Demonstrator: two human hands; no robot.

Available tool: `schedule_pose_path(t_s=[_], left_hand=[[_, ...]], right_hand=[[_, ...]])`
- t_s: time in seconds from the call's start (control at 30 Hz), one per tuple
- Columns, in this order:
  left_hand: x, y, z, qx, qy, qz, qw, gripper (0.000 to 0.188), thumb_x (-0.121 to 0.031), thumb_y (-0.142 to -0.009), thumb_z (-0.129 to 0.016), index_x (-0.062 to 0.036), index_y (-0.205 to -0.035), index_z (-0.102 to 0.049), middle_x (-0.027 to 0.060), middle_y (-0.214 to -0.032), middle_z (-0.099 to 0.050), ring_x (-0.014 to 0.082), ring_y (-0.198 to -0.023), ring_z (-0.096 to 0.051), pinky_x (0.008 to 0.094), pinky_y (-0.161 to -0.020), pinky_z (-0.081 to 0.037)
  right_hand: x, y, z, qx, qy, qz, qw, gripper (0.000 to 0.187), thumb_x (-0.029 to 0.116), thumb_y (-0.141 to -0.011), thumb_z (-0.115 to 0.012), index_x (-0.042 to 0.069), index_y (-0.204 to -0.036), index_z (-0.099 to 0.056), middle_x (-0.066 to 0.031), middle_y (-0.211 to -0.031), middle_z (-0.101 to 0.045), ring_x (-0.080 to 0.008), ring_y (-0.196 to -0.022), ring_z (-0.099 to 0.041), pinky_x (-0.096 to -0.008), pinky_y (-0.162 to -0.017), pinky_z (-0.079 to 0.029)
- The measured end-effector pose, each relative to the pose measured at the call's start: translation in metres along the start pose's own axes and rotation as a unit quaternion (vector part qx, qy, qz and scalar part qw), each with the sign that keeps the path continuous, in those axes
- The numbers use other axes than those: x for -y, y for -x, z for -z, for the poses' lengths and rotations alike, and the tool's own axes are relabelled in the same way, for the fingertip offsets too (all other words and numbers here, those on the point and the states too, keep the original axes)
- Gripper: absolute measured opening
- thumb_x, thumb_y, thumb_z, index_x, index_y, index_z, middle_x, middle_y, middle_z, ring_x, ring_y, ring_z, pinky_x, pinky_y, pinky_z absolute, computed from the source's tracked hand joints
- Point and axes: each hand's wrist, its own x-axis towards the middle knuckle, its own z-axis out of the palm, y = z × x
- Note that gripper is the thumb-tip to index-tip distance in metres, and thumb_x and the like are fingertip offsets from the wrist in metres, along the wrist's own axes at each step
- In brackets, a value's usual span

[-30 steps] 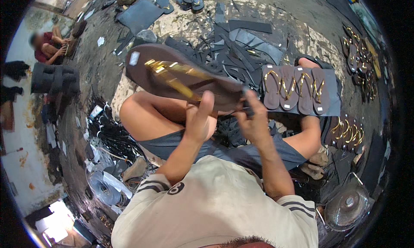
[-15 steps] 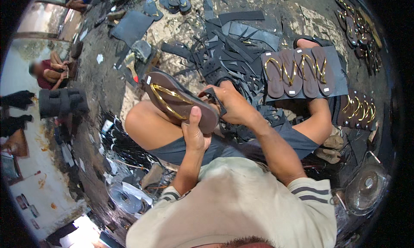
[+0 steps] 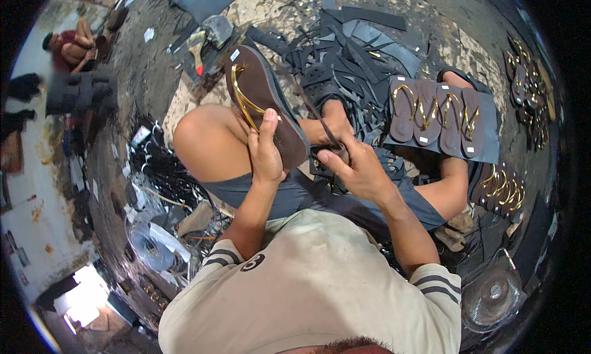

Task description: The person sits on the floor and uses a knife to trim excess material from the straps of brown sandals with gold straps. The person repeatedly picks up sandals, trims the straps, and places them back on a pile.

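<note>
My left hand [image 3: 266,156] is closed around the heel end of a brown flip-flop [image 3: 253,82] with gold straps, its thumb lying on the footbed. The sandal is tilted, toe pointing away, and a small white label sits at its toe. To the right of it, my right hand [image 3: 362,169] is closed on a long thin dark strip [image 3: 313,110] that runs up toward the sandal's far side. Whether that hand also holds a tool is hidden by the fingers. Dark offcuts [image 3: 351,65] lie in a heap beyond both hands.
Several brown flip-flops [image 3: 426,117] with gold straps lie on a dark sheet across my right leg. More sandals [image 3: 502,191] are at the far right. A paintbrush [image 3: 197,49] lies at upper left. A fan [image 3: 494,290] stands lower right. Another person [image 3: 74,46] sits at far left.
The flip-flop has turned more upright, toe farther away. My right hand has moved right and nearer to me, away from the sandal's edge, with the dark strip stretched out. The view has shifted.
</note>
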Motion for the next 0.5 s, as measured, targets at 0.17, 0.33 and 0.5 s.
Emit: schedule_pose_path(t_s=[0.17,0.33,0.5], left_hand=[[0.011,0.005,0.010,-0.023,0.046,-0.003,0.999,0.033,-0.038,-0.099,-0.056,-0.0056,-0.104,-0.061,0.0033,-0.094,-0.065,0.0142,-0.083,-0.064,0.0300,-0.076,-0.053],[-0.008,0.005,-0.002,0.013,0.038,0.032,0.999,0.033,-0.037,-0.098,-0.057,-0.0047,-0.103,-0.061,0.0038,-0.091,-0.067,0.0132,-0.079,-0.065,0.0290,-0.071,-0.055],[-0.011,-0.006,-0.002,-0.049,0.054,-0.024,0.997,0.034,-0.038,-0.099,-0.056,-0.0062,-0.109,-0.062,0.0016,-0.096,-0.067,0.0109,-0.083,-0.064,0.0263,-0.073,-0.052]], right_hand=[[-0.053,-0.006,-0.016,0.022,0.219,0.104,0.970,0.037,0.006,-0.080,-0.067,0.006,-0.116,-0.058,-0.0174,-0.096,-0.066,-0.0370,-0.090,-0.065,-0.0426,-0.076,-0.051],[-0.041,-0.082,-0.051,-0.079,0.225,0.118,0.964,0.037,0.012,-0.080,-0.064,0.010,-0.115,-0.054,-0.0161,-0.094,-0.062,-0.0394,-0.086,-0.062,-0.0474,-0.072,-0.050],[-0.024,-0.148,-0.072,-0.131,0.132,0.198,0.962,0.026,0.018,-0.084,-0.060,0.014,-0.109,-0.053,-0.0156,-0.090,-0.062,-0.0422,-0.081,-0.063,-0.0519,-0.066,-0.050]])
